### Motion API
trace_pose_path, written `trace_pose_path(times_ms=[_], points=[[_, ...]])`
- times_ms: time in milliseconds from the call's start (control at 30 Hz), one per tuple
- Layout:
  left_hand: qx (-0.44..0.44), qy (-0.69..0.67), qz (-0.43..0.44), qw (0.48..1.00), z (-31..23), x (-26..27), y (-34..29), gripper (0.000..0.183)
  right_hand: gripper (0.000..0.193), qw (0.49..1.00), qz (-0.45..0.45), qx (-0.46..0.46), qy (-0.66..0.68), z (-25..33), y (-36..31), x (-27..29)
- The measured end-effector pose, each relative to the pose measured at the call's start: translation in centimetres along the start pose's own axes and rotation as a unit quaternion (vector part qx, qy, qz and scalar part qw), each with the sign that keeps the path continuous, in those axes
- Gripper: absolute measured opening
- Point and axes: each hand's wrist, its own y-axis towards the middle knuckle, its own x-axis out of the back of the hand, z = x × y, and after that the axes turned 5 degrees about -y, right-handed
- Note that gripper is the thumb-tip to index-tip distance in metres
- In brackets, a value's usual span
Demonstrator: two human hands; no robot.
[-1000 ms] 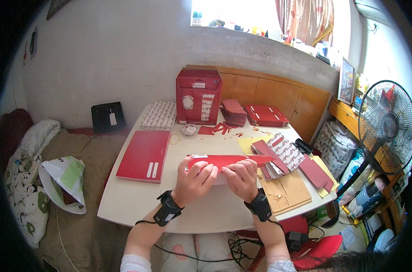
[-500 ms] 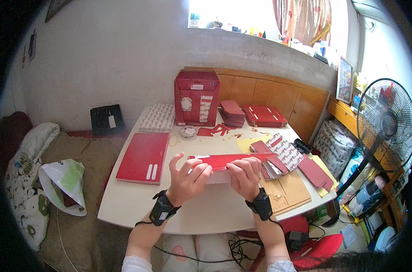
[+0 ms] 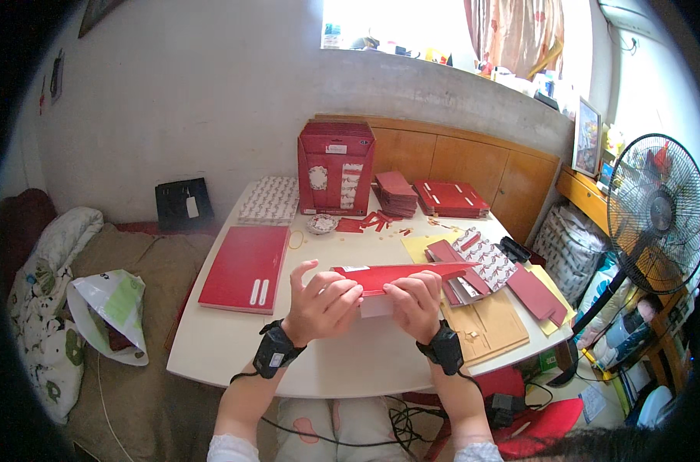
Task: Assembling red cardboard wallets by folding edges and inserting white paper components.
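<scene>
Above the front middle of the white table I hold up a red cardboard folder [image 3: 400,273], tilted so that mostly its long edge shows. A white underside or flap hangs below my fingers. My left hand [image 3: 319,306] grips its near edge with curled fingers, the index finger raised. Beside it, my right hand [image 3: 415,304] pinches the same edge, thumb and fingers pressed together. Both wrists wear black strapped devices. To the left lies a stack of red folders [image 3: 246,266] with two white slots.
A tall dark-red box [image 3: 337,173] stands at the back beside patterned sheets [image 3: 269,200]. Small dark-red cards [image 3: 396,194] and more red folders [image 3: 451,199] are stacked behind. Patterned cards [image 3: 485,258] and brown card [image 3: 488,327] lie right. A black fan [image 3: 658,212] stands beyond.
The red folder has shifted slightly to the right and tilted in my fingers, with more of its top face showing. Both hands keep their hold in nearly the same place.
</scene>
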Motion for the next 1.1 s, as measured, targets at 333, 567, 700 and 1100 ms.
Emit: trace_pose_path(times_ms=[333,567,700,1100], points=[[0.010,-0.022,0.004,1.000,0.2,-0.2,-0.6,0.009,0.025,1.000,0.002,-0.006,0.015,-0.1,0.2,0.0],[0.049,-0.019,-0.041,0.998,1.7,0.0,-0.3,0.018,0.024,0.995,0.004,-0.060,-0.078,-2.3,0.4,1.0],[0.068,-0.018,-0.058,0.996,2.6,0.0,-0.4,0.009,0.024,0.984,-0.014,-0.129,-0.123,-3.3,0.2,0.9],[0.205,-0.102,-0.155,0.961,3.1,0.1,0.2,0.009,0.055,0.956,-0.133,-0.260,-0.008,-5.9,-2.1,-0.5]])
